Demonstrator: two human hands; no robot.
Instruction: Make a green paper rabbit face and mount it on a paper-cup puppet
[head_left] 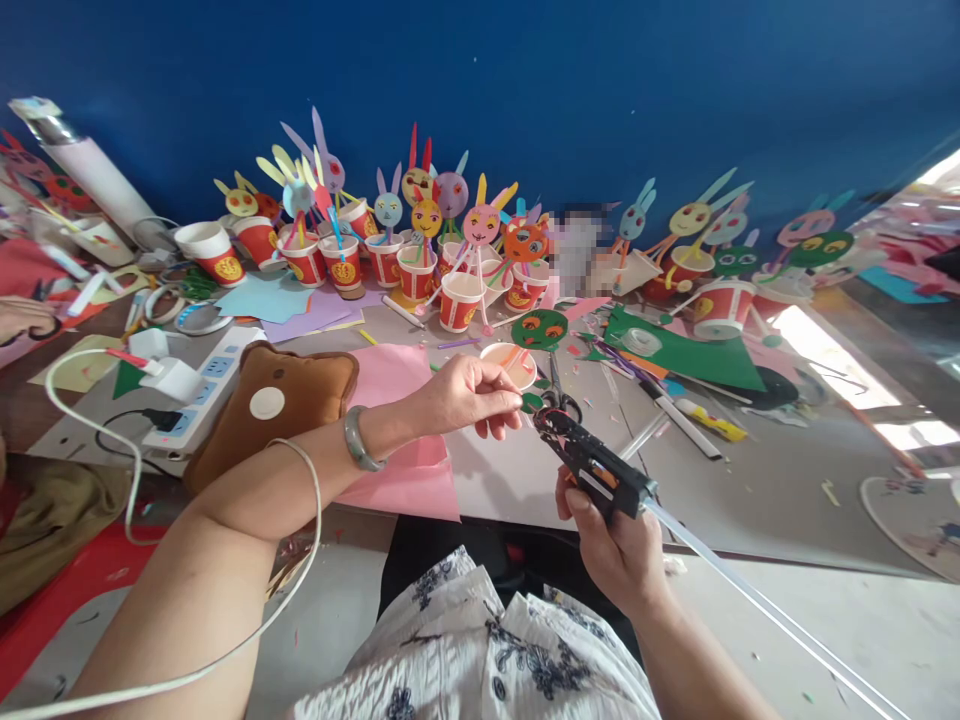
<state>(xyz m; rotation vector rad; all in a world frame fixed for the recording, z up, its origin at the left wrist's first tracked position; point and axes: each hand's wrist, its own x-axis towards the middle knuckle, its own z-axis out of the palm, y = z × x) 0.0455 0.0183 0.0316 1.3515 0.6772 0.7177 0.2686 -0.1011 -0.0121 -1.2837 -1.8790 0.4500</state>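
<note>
The left hand [465,395] has its grip pinched on a small green paper piece [532,402] above the tabletop [510,480]. Just right of that grip, the glue gun [596,468] nozzle nearly touches it. The gun's long axis slants down-right into the right hand [619,545], clenched round the handle.

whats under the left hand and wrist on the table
A pink paper sheet on the grey table; the wrist hides a strip of it. The left hand pinches a small green piece at the glue gun held by the right hand.
</note>
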